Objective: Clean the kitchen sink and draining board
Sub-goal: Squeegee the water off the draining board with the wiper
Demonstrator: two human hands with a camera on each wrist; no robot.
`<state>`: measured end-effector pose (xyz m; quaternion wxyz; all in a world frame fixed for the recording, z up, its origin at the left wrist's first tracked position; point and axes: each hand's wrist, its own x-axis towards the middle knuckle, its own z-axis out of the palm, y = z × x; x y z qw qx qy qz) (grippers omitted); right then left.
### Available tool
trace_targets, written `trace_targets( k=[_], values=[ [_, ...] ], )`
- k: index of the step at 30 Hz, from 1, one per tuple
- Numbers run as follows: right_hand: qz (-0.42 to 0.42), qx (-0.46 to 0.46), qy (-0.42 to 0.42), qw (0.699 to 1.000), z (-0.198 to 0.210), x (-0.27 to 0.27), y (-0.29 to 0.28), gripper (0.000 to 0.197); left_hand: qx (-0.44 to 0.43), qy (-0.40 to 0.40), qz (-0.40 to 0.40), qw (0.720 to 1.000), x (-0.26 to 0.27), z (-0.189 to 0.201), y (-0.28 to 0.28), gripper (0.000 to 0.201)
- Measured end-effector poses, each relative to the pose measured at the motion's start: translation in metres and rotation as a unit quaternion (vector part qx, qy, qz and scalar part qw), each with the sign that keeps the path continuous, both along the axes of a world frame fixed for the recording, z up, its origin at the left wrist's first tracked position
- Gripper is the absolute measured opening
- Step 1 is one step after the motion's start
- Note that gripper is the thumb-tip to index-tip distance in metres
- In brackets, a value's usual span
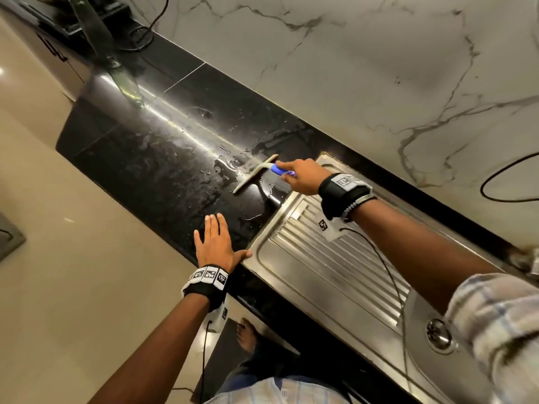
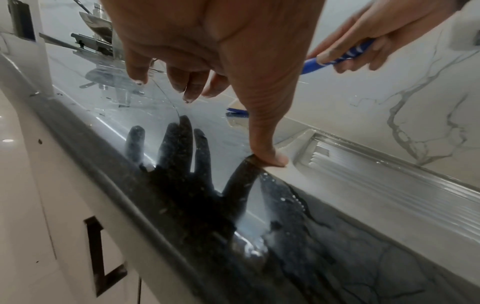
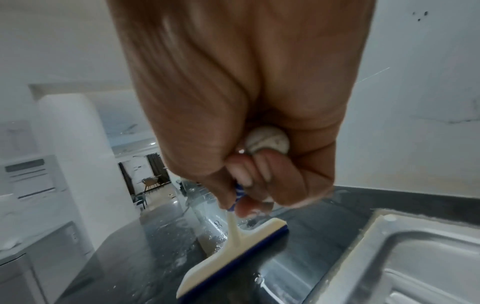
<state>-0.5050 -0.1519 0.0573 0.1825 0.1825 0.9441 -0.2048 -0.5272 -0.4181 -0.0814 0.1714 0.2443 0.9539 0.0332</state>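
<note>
Squeegee [image 1: 254, 174] blade lay on the wet black tabletop [image 1: 163, 167], at 9 o'clock of the steel draining board [image 1: 329, 266]. Right hand [image 1: 302, 176] grasped its blue handle, fingers curled round it. Left hand [image 1: 217, 243] was released, fingers straight above the tabletop's near edge, thumb tip touching the draining board rim. Sink drain [image 1: 439, 335] sat at 4 o'clock.

open wet black countertop [image 1: 163, 158] stretching left of the squeegee [image 1: 255, 177], nothing standing there until the green glass bottle [image 1: 99, 33] at the far end. marble backsplash [image 1: 379, 68] walling off the rear. left hand [image 1: 215, 246] flat at the front edge, thumb touching the draining board [image 1: 335, 258] rim.
</note>
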Motion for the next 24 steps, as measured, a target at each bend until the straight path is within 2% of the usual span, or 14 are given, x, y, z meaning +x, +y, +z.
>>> trace_targets(
  k=[2, 5, 6, 8, 11, 15, 17, 20, 22, 24],
  values=[
    [0.021, 0.031, -0.056, 0.998, 0.011, 0.015, 0.019, 0.044, 0.006, -0.001, 0.003, 1.000, 0.001, -0.002, -0.001, 0.134],
    [0.049, 0.157, -0.173, 0.971, 0.036, 0.038, 0.052, 0.034, 0.015, -0.005, 0.003, 1.000, -0.001, -0.003, -0.001, 0.135],
    [0.046, 0.182, -0.177, 0.966, 0.044, 0.044, 0.057, 0.032, 0.016, -0.007, 0.000, 1.000, -0.002, -0.003, -0.001, 0.136],
    [0.039, 0.174, -0.134, 0.975, 0.051, 0.045, 0.053, 0.034, 0.016, -0.005, -0.001, 1.000, -0.002, -0.002, 0.001, 0.138],
    [0.018, 0.108, -0.039, 0.993, 0.044, 0.026, 0.023, 0.039, 0.019, -0.007, 0.003, 1.000, -0.002, 0.002, 0.001, 0.140],
    [0.000, 0.026, 0.051, 0.998, 0.015, -0.002, -0.035, 0.041, 0.029, 0.005, 0.025, 0.999, 0.001, 0.000, -0.007, 0.144],
    [0.009, -0.006, 0.046, 0.999, 0.001, -0.003, -0.050, 0.042, 0.046, 0.018, 0.036, 0.998, 0.006, -0.002, -0.015, 0.143],
    [0.021, 0.010, 0.004, 1.000, 0.007, 0.015, -0.043, 0.043, 0.059, 0.020, 0.045, 0.997, 0.012, -0.001, -0.028, 0.140],
    [0.047, 0.076, -0.059, 0.994, 0.021, 0.033, -0.027, 0.036, 0.061, 0.018, 0.047, 0.997, 0.015, 0.000, -0.041, 0.134],
    [0.061, 0.160, -0.106, 0.979, 0.034, 0.053, -0.012, 0.029, 0.073, 0.018, 0.049, 0.996, 0.014, -0.001, -0.052, 0.120]
  ],
)
